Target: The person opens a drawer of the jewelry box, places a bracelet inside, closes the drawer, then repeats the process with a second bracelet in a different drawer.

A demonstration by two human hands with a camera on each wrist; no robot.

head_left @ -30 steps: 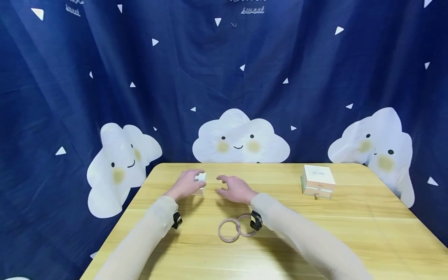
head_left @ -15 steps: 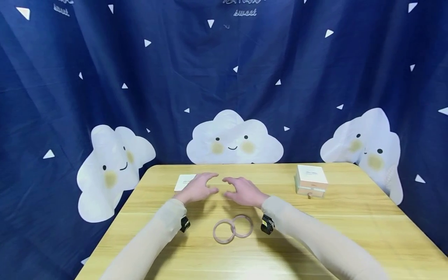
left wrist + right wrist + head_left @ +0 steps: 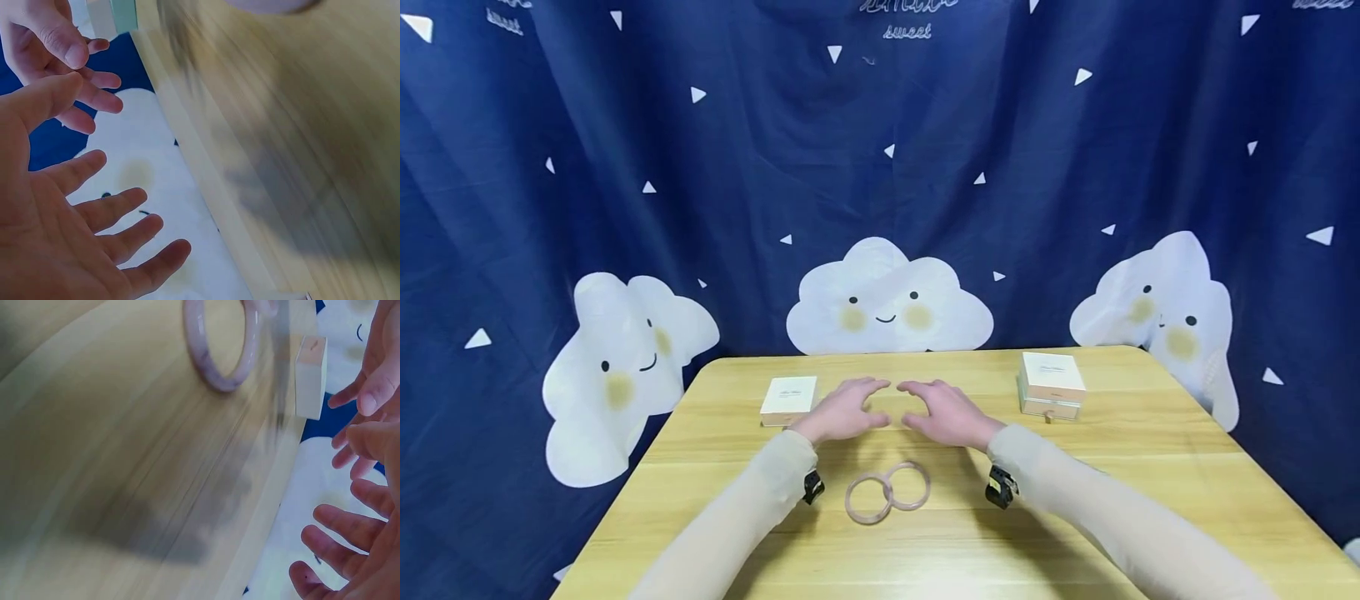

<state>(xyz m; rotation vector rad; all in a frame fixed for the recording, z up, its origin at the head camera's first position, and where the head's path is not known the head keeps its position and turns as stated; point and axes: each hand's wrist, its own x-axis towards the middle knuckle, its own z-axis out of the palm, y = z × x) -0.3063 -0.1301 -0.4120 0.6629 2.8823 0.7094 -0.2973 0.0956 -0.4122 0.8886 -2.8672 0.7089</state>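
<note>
Beside left hand (image 3: 844, 411), white box (image 3: 788, 402), print (image 3: 791, 394) illegible, blue curtain (image 3: 880, 200) reading “sweet”

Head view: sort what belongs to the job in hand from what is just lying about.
Probably the job's:
two overlapping glossy mauve rings
low white-and-pink square box
taller white-and-pink square box

Probably just surroundings, with nothing clearly stray:
dark-blue cloud-print fabric curtain
pale wooden table
</note>
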